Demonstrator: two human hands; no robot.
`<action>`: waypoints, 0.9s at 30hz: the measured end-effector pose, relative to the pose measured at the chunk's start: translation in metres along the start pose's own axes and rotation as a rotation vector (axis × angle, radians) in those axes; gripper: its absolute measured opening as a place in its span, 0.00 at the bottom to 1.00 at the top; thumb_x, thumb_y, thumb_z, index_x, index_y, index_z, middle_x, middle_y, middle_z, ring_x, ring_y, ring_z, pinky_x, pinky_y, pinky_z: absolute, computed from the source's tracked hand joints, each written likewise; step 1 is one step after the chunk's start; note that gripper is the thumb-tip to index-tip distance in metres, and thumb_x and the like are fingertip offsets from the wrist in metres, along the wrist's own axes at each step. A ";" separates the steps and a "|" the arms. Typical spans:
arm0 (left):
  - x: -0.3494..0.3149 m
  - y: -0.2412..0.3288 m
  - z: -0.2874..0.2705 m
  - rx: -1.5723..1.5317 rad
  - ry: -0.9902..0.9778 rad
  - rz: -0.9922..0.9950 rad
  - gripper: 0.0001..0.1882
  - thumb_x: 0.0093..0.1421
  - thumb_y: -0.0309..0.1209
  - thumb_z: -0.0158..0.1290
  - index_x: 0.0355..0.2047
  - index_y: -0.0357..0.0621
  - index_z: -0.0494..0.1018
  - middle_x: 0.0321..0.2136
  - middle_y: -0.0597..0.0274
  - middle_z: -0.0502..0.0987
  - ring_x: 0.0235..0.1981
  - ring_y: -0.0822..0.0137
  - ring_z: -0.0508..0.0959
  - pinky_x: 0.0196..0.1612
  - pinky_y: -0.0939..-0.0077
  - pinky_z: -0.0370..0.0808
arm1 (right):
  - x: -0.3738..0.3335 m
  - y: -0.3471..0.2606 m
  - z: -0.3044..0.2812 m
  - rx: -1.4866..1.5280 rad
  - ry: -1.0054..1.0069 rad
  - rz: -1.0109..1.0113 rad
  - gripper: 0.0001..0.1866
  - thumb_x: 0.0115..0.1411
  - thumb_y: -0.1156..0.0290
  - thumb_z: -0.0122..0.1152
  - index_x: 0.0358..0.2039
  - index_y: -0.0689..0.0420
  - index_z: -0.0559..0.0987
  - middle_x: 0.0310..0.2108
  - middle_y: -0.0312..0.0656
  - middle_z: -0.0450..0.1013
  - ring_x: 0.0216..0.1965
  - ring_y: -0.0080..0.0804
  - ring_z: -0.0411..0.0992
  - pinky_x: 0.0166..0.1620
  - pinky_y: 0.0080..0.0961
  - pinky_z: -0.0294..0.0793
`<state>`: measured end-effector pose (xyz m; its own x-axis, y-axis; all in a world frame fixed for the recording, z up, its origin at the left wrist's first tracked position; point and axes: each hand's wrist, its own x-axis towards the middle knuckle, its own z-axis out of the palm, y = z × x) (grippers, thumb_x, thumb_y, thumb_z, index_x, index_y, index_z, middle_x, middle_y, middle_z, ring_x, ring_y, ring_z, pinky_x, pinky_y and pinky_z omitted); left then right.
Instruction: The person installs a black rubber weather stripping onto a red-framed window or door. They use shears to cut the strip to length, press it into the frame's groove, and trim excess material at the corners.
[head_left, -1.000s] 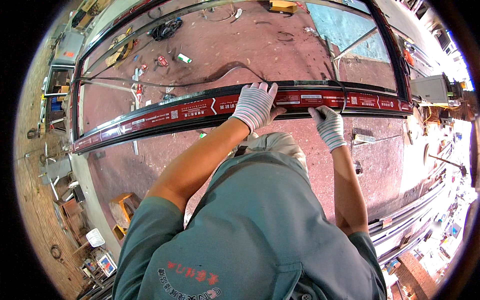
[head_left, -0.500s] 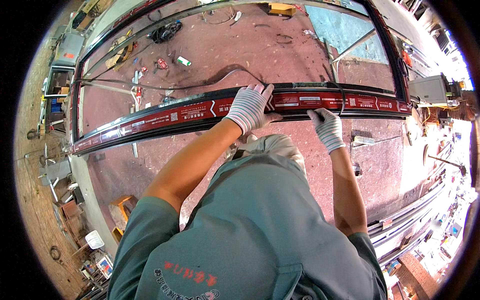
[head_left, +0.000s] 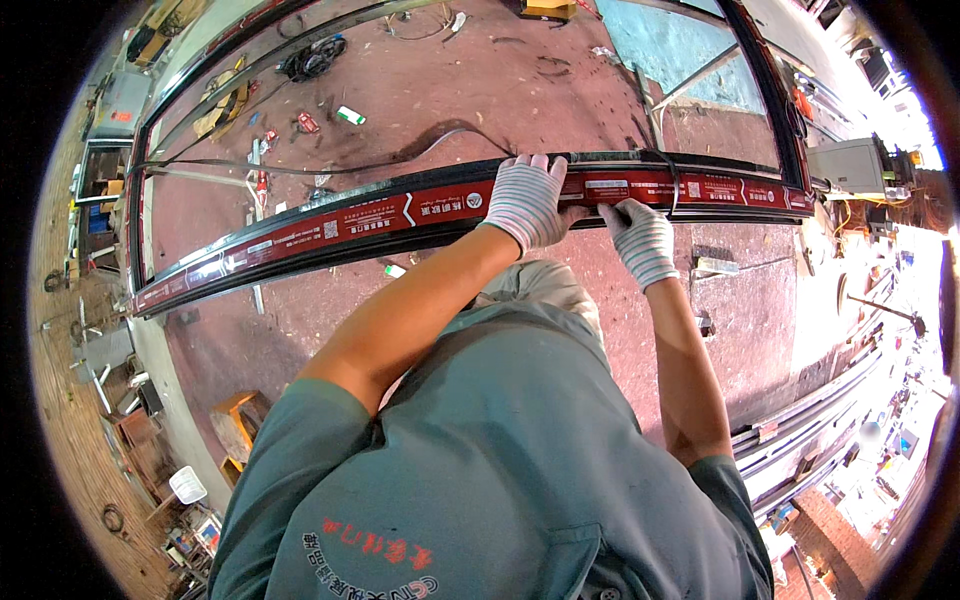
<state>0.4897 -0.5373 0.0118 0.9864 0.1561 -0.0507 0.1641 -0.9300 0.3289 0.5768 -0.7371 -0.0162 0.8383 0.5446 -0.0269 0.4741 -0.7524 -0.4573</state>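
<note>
A large dark window frame [head_left: 365, 217], its near rail covered with red printed film, lies across in front of me. My left hand [head_left: 528, 208], in a striped knit glove, is wrapped over this rail, fingers on the far edge and thumb on the near side. Close to its right, my right hand [head_left: 640, 241], gloved alike, is closed at the rail's near edge; what its curled fingers pinch is hidden. A thin dark flexible strip [head_left: 375, 168] runs across the frame's opening toward my left hand. Another dark strip [head_left: 675, 188] loops over the rail beyond my right hand.
Beneath the frame, the reddish floor holds a coil of black cable [head_left: 312, 58], a small green-and-white box [head_left: 351, 115] and a blue sheet [head_left: 690, 60]. A grey box [head_left: 846, 165] stands at the right. Long metal profiles [head_left: 815, 400] lie at lower right, a yellow stool [head_left: 240, 420] at lower left.
My left hand has shifted right along the rail, and my right hand has moved slightly left, so they are closer together. The whole view has shifted a little.
</note>
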 end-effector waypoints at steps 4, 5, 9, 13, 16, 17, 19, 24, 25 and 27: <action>0.001 0.000 0.003 -0.010 0.022 -0.013 0.43 0.56 0.58 0.60 0.61 0.40 0.68 0.50 0.42 0.75 0.54 0.45 0.74 0.60 0.51 0.68 | 0.001 0.000 -0.003 -0.053 -0.002 -0.032 0.19 0.61 0.51 0.67 0.30 0.56 0.83 0.27 0.50 0.80 0.30 0.51 0.79 0.35 0.39 0.78; 0.001 -0.001 0.005 -0.010 0.027 -0.013 0.42 0.56 0.58 0.60 0.61 0.40 0.69 0.50 0.43 0.75 0.53 0.46 0.74 0.60 0.51 0.67 | 0.001 0.000 -0.005 -0.076 -0.003 -0.046 0.18 0.61 0.52 0.67 0.30 0.56 0.83 0.28 0.50 0.80 0.30 0.51 0.79 0.35 0.37 0.78; 0.002 0.001 -0.001 -0.023 -0.007 -0.023 0.41 0.57 0.58 0.60 0.61 0.40 0.69 0.49 0.44 0.75 0.54 0.47 0.74 0.60 0.51 0.67 | 0.004 0.006 -0.027 -0.106 -0.109 -0.047 0.20 0.59 0.51 0.70 0.30 0.57 0.83 0.27 0.50 0.79 0.29 0.48 0.79 0.35 0.37 0.78; 0.000 0.002 -0.001 -0.016 0.009 -0.018 0.41 0.58 0.59 0.59 0.61 0.39 0.69 0.49 0.44 0.75 0.54 0.47 0.73 0.60 0.52 0.67 | 0.008 0.024 -0.048 -0.193 -0.157 -0.054 0.23 0.57 0.45 0.68 0.29 0.56 0.84 0.25 0.50 0.79 0.31 0.51 0.79 0.38 0.42 0.77; 0.001 0.002 -0.001 -0.018 0.007 -0.016 0.41 0.59 0.58 0.58 0.61 0.39 0.69 0.49 0.44 0.75 0.54 0.47 0.73 0.60 0.52 0.67 | 0.011 0.049 -0.065 -0.318 -0.119 -0.117 0.24 0.58 0.44 0.67 0.27 0.55 0.84 0.25 0.49 0.79 0.31 0.51 0.78 0.40 0.42 0.77; 0.001 0.002 0.000 -0.020 0.009 -0.014 0.40 0.59 0.58 0.58 0.61 0.39 0.69 0.49 0.44 0.75 0.54 0.47 0.73 0.60 0.52 0.67 | 0.012 0.058 -0.069 -0.356 -0.087 -0.144 0.24 0.57 0.44 0.66 0.27 0.56 0.84 0.25 0.49 0.79 0.31 0.50 0.78 0.40 0.41 0.77; 0.001 0.000 0.002 -0.024 0.028 -0.009 0.40 0.58 0.58 0.59 0.60 0.39 0.70 0.49 0.44 0.75 0.54 0.47 0.73 0.60 0.52 0.67 | 0.016 0.064 -0.077 -0.358 -0.127 -0.087 0.26 0.57 0.42 0.67 0.28 0.56 0.85 0.26 0.48 0.79 0.33 0.50 0.79 0.42 0.41 0.77; 0.003 0.000 -0.004 -0.030 -0.020 -0.011 0.42 0.57 0.59 0.60 0.61 0.39 0.69 0.49 0.43 0.74 0.55 0.47 0.73 0.60 0.51 0.67 | 0.021 0.054 -0.079 -0.361 -0.229 0.143 0.26 0.58 0.41 0.66 0.30 0.55 0.85 0.27 0.47 0.80 0.34 0.49 0.79 0.44 0.40 0.77; 0.004 0.000 -0.006 -0.036 -0.049 -0.014 0.42 0.56 0.59 0.60 0.61 0.39 0.69 0.49 0.43 0.74 0.55 0.47 0.73 0.60 0.51 0.67 | 0.021 0.055 -0.076 -0.366 -0.240 0.169 0.26 0.58 0.41 0.65 0.30 0.54 0.85 0.27 0.47 0.80 0.34 0.48 0.79 0.44 0.40 0.77; 0.009 -0.001 -0.003 -0.018 -0.053 0.020 0.46 0.55 0.61 0.61 0.63 0.39 0.67 0.51 0.43 0.74 0.55 0.46 0.73 0.60 0.52 0.68 | 0.021 0.064 -0.070 -0.363 -0.210 0.116 0.25 0.58 0.41 0.66 0.31 0.53 0.85 0.28 0.46 0.80 0.35 0.47 0.79 0.45 0.40 0.77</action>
<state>0.4983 -0.5345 0.0137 0.9885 0.1191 -0.0936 0.1445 -0.9266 0.3472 0.6435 -0.7998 0.0163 0.8366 0.4839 -0.2568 0.4753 -0.8743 -0.0990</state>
